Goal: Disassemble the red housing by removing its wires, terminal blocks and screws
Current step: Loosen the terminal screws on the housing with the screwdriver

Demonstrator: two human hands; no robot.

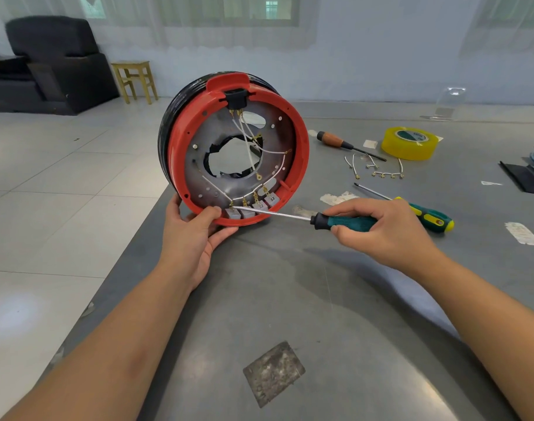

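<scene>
Nearest me, a dull grey patch (pixel 274 373) lies flat on the metal table (pixel 335 299), between my forearms. My left hand (pixel 196 235) cups the bottom rim of the red housing (pixel 302 153), thumb hooked over the front edge and fingers curled behind it, keeping it propped on its edge at the table's left corner with the open side facing me. My right hand (pixel 384 229) wraps its fingers round the green handle of a screwdriver (pixel 290 216); the shaft runs left and its tip sits at the leftmost of the grey terminal blocks (pixel 252 208), which stand in a row along the housing's lower inside wall. White wires (pixel 253 147) with brass lugs run from those blocks up across the grey inner plate to the black socket (pixel 236 98) at the top.

Just beyond my right hand lies a second green and yellow screwdriver (pixel 423 215). Farther back, loose wire pieces (pixel 378 171) lie near a wooden-handled screwdriver (pixel 335 141) and a yellow tape roll (pixel 410 143). Off the table, a wooden stool (pixel 135 80) stands beside a dark armchair (pixel 47 65).
</scene>
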